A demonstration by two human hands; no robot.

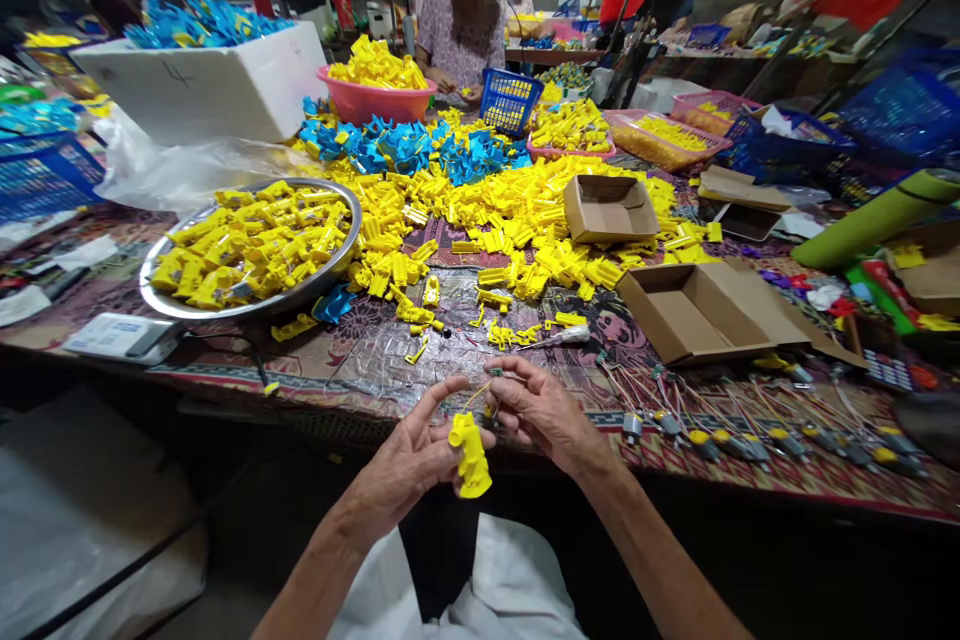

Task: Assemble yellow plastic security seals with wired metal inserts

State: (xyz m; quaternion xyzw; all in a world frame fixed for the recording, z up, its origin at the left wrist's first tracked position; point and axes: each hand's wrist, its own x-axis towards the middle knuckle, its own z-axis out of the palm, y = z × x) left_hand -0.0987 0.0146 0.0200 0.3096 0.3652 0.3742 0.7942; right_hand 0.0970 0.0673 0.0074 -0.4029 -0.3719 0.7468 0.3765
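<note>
Near the table's front edge, my left hand point(424, 450) grips a yellow plastic housing point(471, 458), its index finger stretched out beyond the piece. A thin yellowish wire point(474, 398) runs from the top of the housing towards my right hand point(541, 408). Between the thumb and fingers of that hand is a small green circuit board point(496, 373), pinched at the wire's end. On the table just past my hands lie loose yellow plastic parts point(511, 332) and a thin tool with a pale handle point(566, 335).
A metal bowl point(354, 240) of yellow housings stands left, behind a white device point(124, 337). Yellow and blue parts point(420, 150) heap across the middle. Open cardboard boxes point(694, 310) and a row of wired motors point(705, 445) lie right. Another person point(461, 30) sits opposite.
</note>
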